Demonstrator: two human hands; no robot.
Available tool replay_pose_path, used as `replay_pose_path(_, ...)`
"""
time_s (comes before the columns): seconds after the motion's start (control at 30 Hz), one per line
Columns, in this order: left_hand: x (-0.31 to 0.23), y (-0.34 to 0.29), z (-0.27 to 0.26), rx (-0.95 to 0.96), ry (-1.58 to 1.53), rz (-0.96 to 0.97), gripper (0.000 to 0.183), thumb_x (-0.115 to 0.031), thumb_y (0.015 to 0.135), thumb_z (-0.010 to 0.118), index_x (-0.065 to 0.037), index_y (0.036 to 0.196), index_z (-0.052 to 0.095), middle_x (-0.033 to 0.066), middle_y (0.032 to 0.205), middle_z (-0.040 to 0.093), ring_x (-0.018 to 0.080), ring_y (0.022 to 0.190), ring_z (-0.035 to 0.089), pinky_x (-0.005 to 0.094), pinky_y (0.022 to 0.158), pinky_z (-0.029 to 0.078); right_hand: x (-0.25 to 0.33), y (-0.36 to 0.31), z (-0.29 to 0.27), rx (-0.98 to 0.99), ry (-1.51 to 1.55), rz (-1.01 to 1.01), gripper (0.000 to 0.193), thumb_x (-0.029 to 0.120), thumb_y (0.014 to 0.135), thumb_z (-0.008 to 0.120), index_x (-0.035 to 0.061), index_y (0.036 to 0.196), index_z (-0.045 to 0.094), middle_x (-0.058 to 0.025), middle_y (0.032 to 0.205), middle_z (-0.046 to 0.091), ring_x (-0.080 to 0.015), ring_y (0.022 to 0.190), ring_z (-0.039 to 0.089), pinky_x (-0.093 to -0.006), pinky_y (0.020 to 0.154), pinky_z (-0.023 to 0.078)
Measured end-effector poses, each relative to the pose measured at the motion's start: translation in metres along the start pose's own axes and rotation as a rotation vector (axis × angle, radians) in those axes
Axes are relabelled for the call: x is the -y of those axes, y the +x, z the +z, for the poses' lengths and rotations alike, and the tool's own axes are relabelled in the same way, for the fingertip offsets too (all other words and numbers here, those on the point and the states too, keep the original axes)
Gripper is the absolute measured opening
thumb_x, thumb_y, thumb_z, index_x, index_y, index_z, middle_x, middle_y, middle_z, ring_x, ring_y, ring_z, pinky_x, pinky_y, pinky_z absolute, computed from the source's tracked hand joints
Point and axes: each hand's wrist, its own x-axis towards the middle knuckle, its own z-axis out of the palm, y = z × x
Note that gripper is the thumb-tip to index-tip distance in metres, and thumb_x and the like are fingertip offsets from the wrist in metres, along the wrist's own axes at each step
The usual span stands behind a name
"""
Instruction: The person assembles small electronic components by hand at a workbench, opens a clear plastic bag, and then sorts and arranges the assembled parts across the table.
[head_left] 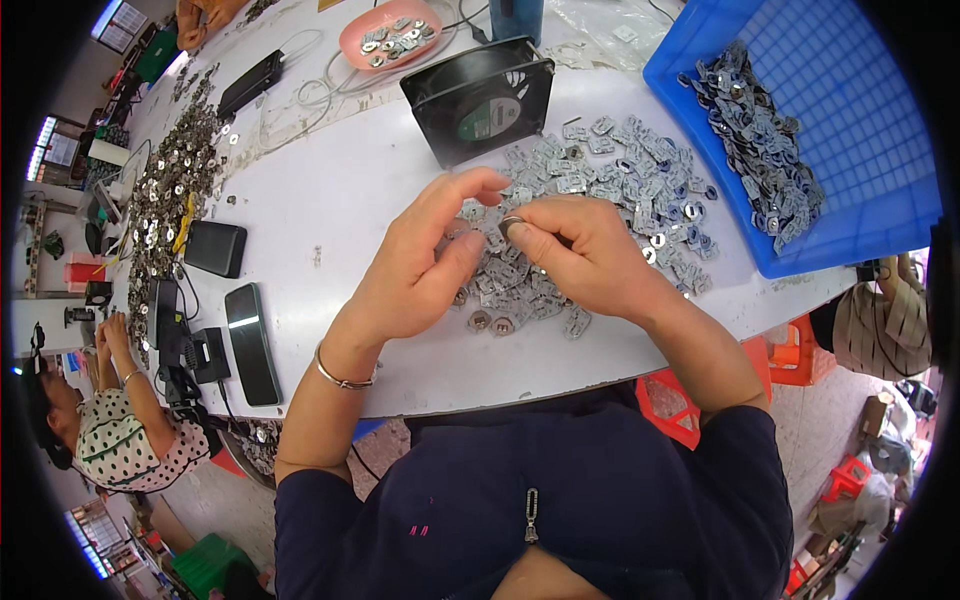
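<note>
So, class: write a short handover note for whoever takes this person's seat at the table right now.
Left hand: open, fingers curled, beside the right above the pile.
Right hand: pinching one small metal part at the fingertips.
Loose parts are heaped on the white table under both hands; more lie in the blue crate.
Done: cannot tell how many.
Left: the heap on the table.

Your white table [350, 190] carries a loose heap of small metal parts [600, 200] at its centre, just in front of a black square fan [480, 100]. A blue crate [880, 150] sits at the right edge with more parts inside. A pink dish [390, 35] lies at the far side beside tangled white cables [310, 90]. Down the left run another long scatter of parts [175, 190], a black box [215, 248] and a phone [252, 343].
</note>
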Motion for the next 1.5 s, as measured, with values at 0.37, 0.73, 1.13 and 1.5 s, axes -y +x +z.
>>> replay_pose_path(0.37, 0.005, 0.007, 0.005, 0.031, 0.264, 0.291, 0.048, 0.008, 0.085, 0.046, -0.002, 0.132, 0.049, 0.0099, 0.120, 0.055, 0.0060, 0.069, 0.054, 0.0203, 0.063, 0.046, 0.005, 0.005, -0.010, 0.221, 0.189, 0.294, 0.030, 0.021, 0.094, 0.057, -0.0001, 0.072, 0.060, 0.0005, 0.059, 0.053, -0.0057, 0.056, 0.044, -0.0265, 0.052, 0.038)
replay_pose_path(0.73, -0.003, -0.002, 0.001, 0.032, -0.072, 0.027, 0.049, 0.008, 0.084, 0.049, -0.005, 0.131, 0.051, 0.0095, 0.112, 0.061, 0.0095, 0.068, 0.058, 0.0233, 0.061, 0.048, 0.013, 0.010, -0.011, 0.272, 0.154, 0.199, 0.030, 0.022, 0.092, 0.061, -0.0002, 0.072, 0.059, 0.0022, 0.059, 0.048, -0.0063, 0.057, 0.040, -0.0277, 0.052, 0.036)
replay_pose_path(1.13, -0.013, -0.006, -0.014, 0.151, 0.003, -0.159, 0.023, -0.017, 0.097, 0.057, 0.000, 0.082, 0.063, -0.0029, 0.060, 0.053, 0.0029, 0.047, 0.044, 0.0202, 0.043, 0.035, 0.022, 0.009, -0.009, 0.246, 0.148, 0.184, 0.033, 0.020, 0.093, 0.059, 0.0018, 0.067, 0.053, 0.0037, 0.060, 0.046, -0.0047, 0.057, 0.040, -0.0261, 0.049, 0.034)
replay_pose_path(1.5, -0.003, -0.008, -0.032, 0.175, -0.162, -0.169, 0.027, -0.019, 0.096, 0.058, -0.003, 0.075, 0.061, -0.0004, 0.060, 0.055, 0.0034, 0.047, 0.044, 0.0209, 0.042, 0.033, 0.024, 0.022, 0.000, 0.330, 0.430, 0.263, 0.027, 0.023, 0.095, 0.058, 0.0050, 0.075, 0.059, 0.0022, 0.064, 0.055, -0.0039, 0.052, 0.050, -0.0217, 0.047, 0.040)
